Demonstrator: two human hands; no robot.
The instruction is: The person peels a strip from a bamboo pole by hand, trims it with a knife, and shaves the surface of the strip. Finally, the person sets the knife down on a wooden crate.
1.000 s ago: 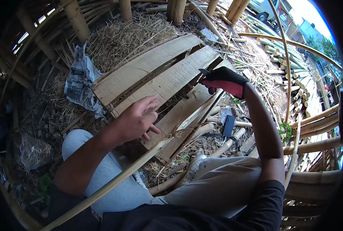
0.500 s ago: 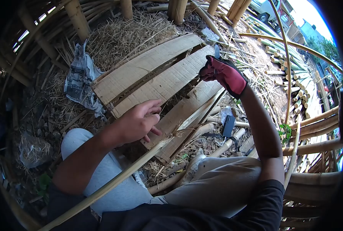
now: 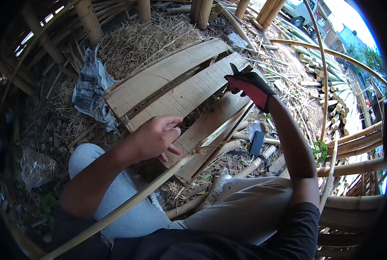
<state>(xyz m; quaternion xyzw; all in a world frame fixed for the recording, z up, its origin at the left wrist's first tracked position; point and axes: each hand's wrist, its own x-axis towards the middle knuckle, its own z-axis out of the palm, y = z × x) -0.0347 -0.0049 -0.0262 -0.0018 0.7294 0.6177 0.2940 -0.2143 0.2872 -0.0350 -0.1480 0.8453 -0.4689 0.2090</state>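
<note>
My bare left hand (image 3: 156, 138) hovers over a low wooden slatted platform (image 3: 185, 93), its fingers apart and holding nothing. Just below those fingertips runs a long split bamboo strip (image 3: 137, 197), slanting from my lower left, across my lap, onto the platform's near edge. Around its frayed part, the strip looks splintered. My right hand (image 3: 250, 89), in a pink and black glove, is raised over the platform's far right end with its fingers curled. A dark pointed blade (image 3: 234, 69), seemingly a knife, sticks up from that fist; its handle is hidden by the glove.
Crumpled newspaper (image 3: 89, 91) lies left of the platform, beside a straw heap (image 3: 145, 43). A phone (image 3: 257, 143) rests among bamboo pieces on the right. Cut bamboo poles (image 3: 336, 104) are stacked farther right. Bamboo posts (image 3: 89, 21) stand behind, and a curved strip (image 3: 323, 78) rises on the right.
My right hand has turned over at the wrist, so the glove's black back now faces up and the blade shows at its left side. My left hand and the strip barely moved.
</note>
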